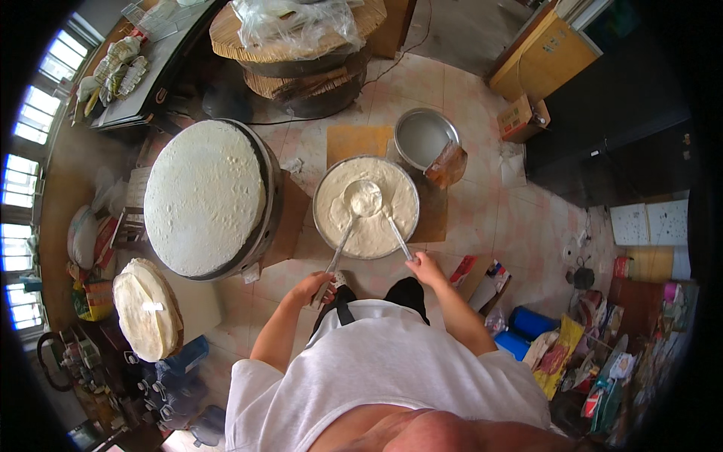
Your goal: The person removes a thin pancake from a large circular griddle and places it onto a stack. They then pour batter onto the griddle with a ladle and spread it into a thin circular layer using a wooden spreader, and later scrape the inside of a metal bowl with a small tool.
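Note:
My left hand (315, 287) grips the long handle of a metal ladle (343, 240). The ladle's bowl holds pale batter and lies over a round metal basin (418, 223) full of thick batter (367, 243). In my right hand (427, 269) is the handle of a second utensil (400, 234); its head is sunk in the batter and hidden. To the left stands a large round griddle (265, 226), with a wide, pale, bubbled sheet of batter (203, 198) covering nearly all its top. A stack of thin flatbreads (144, 311) sits on a round board at lower left.
Beyond the basin is a metal pot (426, 141) with a brown piece on its rim. Large round boards (299, 45) under plastic film are stacked farther back. A cardboard box (522, 120) stands at right; blue bins (528, 330) and bags lie at lower right. A cord crosses the floor.

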A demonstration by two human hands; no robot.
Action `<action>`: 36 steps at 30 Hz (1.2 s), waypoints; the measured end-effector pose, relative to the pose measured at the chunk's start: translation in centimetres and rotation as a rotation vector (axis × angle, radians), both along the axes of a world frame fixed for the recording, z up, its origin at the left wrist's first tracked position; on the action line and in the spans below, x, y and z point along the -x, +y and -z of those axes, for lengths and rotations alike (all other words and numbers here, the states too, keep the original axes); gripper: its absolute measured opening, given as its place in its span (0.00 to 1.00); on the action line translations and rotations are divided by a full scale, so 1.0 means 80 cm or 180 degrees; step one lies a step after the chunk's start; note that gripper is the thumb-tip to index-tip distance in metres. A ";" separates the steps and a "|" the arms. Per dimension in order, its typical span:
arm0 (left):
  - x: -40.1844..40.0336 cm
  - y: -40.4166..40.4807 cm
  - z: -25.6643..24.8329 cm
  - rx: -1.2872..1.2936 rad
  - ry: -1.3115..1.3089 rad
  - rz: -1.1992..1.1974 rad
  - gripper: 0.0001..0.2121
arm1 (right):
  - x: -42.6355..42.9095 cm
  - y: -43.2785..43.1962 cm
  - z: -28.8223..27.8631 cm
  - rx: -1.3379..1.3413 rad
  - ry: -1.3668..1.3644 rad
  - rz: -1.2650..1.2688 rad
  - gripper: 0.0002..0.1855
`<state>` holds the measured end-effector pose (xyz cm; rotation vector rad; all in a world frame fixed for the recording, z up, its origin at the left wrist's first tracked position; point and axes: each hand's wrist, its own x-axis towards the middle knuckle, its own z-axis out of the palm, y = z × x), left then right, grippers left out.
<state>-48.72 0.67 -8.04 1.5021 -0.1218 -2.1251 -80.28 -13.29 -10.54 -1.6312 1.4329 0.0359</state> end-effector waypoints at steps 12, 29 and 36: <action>0.057 0.037 0.012 0.0074 -0.3728 -0.1701 0.17 | 0.224 -0.125 -0.032 -0.0251 -0.0744 -0.0068 0.19; 0.153 -0.353 -0.128 0.2203 -0.2162 -0.3046 0.13 | 0.449 -0.341 -0.061 -0.0480 0.0157 0.0538 0.13; 0.148 -0.578 -0.158 0.2641 -0.1840 -0.3360 0.09 | 0.518 -0.507 -0.088 -0.0191 0.0279 0.0819 0.10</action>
